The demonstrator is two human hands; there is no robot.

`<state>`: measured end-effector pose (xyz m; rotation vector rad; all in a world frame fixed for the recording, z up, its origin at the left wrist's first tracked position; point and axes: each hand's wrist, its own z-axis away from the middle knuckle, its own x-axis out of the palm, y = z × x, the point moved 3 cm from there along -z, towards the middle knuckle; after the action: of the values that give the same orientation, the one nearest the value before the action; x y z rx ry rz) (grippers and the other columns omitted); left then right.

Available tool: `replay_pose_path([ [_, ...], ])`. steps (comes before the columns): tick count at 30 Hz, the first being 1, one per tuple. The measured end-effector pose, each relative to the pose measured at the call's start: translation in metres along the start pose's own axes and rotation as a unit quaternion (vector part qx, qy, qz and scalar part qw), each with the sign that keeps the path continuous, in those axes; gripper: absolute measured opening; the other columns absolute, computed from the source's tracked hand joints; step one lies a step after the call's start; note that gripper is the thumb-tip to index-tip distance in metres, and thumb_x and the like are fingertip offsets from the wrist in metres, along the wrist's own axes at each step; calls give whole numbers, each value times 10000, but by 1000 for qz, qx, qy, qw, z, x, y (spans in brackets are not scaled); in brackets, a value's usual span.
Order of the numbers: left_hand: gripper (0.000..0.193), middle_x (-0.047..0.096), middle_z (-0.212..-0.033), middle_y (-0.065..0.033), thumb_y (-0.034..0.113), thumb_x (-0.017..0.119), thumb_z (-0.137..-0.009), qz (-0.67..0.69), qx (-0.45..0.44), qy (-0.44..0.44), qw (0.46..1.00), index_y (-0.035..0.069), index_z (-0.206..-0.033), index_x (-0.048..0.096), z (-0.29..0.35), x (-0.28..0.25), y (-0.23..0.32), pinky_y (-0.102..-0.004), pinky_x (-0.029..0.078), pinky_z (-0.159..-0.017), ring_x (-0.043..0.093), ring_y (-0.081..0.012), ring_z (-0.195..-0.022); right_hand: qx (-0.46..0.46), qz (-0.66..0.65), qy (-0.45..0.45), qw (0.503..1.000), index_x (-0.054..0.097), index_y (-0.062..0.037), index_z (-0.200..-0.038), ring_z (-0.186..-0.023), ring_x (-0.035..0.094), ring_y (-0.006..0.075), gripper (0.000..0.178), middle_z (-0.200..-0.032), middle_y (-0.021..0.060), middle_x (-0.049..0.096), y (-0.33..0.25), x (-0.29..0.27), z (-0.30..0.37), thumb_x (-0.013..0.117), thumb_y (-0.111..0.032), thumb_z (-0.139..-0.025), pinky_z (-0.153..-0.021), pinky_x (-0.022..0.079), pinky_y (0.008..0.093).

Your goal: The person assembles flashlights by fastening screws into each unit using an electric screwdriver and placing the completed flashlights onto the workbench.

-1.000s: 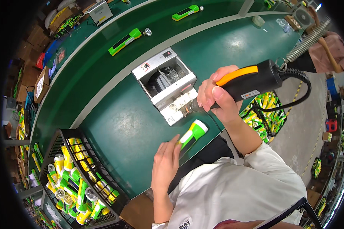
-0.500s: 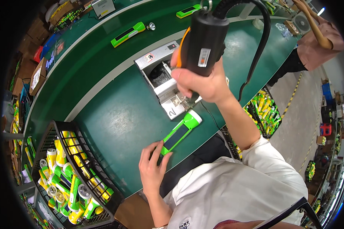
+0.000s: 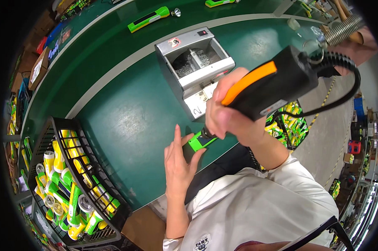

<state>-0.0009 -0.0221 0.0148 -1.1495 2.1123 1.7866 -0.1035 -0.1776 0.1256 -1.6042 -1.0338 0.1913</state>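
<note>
My right hand (image 3: 228, 117) is wrapped round a black electric screwdriver (image 3: 287, 85) with an orange lever. The screwdriver slants, its bit end down at the green flashlight (image 3: 196, 144). Whether the bit sits in a screw cannot be made out. The flashlight lies on the green bench with its dark panel up, its head end hidden under my right hand. My left hand (image 3: 177, 165) holds the near end between thumb and a finger, while the index finger points away. Just beyond stands a grey screw feeder (image 3: 184, 81), with loose screws in its tray.
A black crate (image 3: 73, 157) full of yellow and green flashlights stands at the left. Another crate (image 3: 295, 129) of them is at the right. A flashlight (image 3: 149, 20) with its lamp out lies on the far strip. A coiled spring (image 3: 344, 30) holds the screwdriver; another person (image 3: 344, 54) stands far right.
My right hand has brought the screwdriver down and nearer, tilting it to the right, onto the flashlight. My left hand has shifted right with the flashlight, its index finger now lifted.
</note>
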Motion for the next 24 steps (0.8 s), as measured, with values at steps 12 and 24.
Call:
replay_pose_path([
  [12, 1091, 744, -1103, -101, 116, 866, -796, 18, -29, 15, 999, -101, -1589, 149, 1, -3, -1, -380, 477, -852, 707, -263, -953, -41, 129, -94, 986, 416, -26, -1144, -489, 504, 139, 287, -646, 46, 497, 34, 17, 3, 631, -19, -954, -487, 455, 304],
  [24, 1182, 743, -1068, -150, 108, 912, -738, 50, -59, 11, 997, -55, -1610, 131, 1, -2, -2, -409, 500, -948, 691, -323, -994, -15, 135, -111, 985, 412, -29, -1142, -515, 510, 143, 285, -688, 60, 515, 47, 17, 10, 621, 11, -953, -501, 444, 297],
])
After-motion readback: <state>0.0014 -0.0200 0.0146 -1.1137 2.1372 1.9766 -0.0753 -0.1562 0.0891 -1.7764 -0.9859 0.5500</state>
